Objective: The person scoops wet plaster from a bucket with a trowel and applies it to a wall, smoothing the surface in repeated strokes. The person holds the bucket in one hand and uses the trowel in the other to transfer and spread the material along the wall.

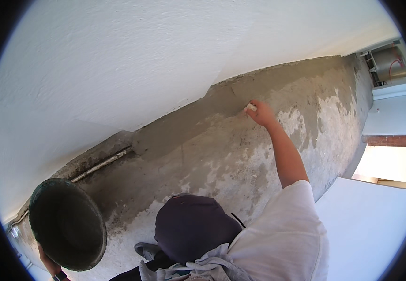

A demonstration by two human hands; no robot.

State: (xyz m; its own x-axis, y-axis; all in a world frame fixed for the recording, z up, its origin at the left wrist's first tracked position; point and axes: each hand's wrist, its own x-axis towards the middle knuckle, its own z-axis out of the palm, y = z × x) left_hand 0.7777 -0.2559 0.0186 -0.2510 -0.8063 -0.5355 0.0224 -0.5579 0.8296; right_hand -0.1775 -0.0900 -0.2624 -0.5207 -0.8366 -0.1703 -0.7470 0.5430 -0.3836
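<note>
Grey plaster (pixel 240 140) is spread below a white wall (pixel 118 61). On it, a pale lump (pixel 250 107) is pinched in the right hand (pixel 260 113). Left of it, a dark pan (pixel 67 225) is gripped at the rim by the left hand (pixel 48 263).

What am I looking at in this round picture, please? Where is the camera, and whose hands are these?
There is no machine: one person works with bare hands. The camera seems to sit on the head, above the dark cap, and looks down. Its wide lens bends straight lines. The right hand presses a small pale pad against the darker grey plaster on the wall. The left hand, at the lower edge, grips a dark round pan. A thin pipe runs along the wall.
</note>
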